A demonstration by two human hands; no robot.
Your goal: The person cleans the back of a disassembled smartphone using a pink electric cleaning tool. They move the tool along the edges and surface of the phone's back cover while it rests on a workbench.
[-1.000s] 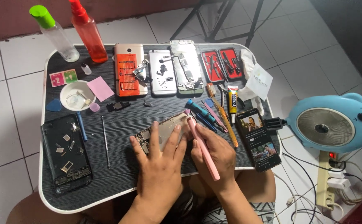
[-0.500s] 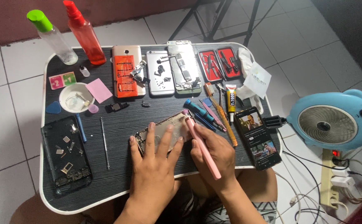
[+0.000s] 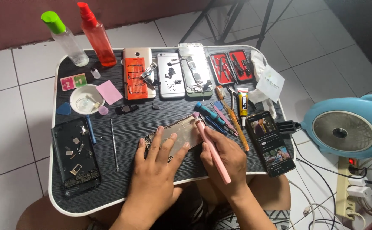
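Observation:
My left hand (image 3: 156, 168) lies flat, fingers spread, on an opened phone body (image 3: 181, 130) near the front edge of the black table (image 3: 126, 127). My right hand (image 3: 224, 159) grips a pink pen-shaped tool (image 3: 213, 151), its tip touching the upper right end of that phone body. The palm of the left hand hides the phone's lower half.
Several disassembled phones (image 3: 171, 79) and a red tool case (image 3: 232, 66) line the far edge. Two spray bottles (image 3: 94, 36) stand far left beside a white bowl (image 3: 86, 99). A phone playing video (image 3: 273, 142) lies right. A blue fan (image 3: 347, 130) and a power strip (image 3: 347, 187) are on the floor.
None in the hands; only the camera view has shifted slightly.

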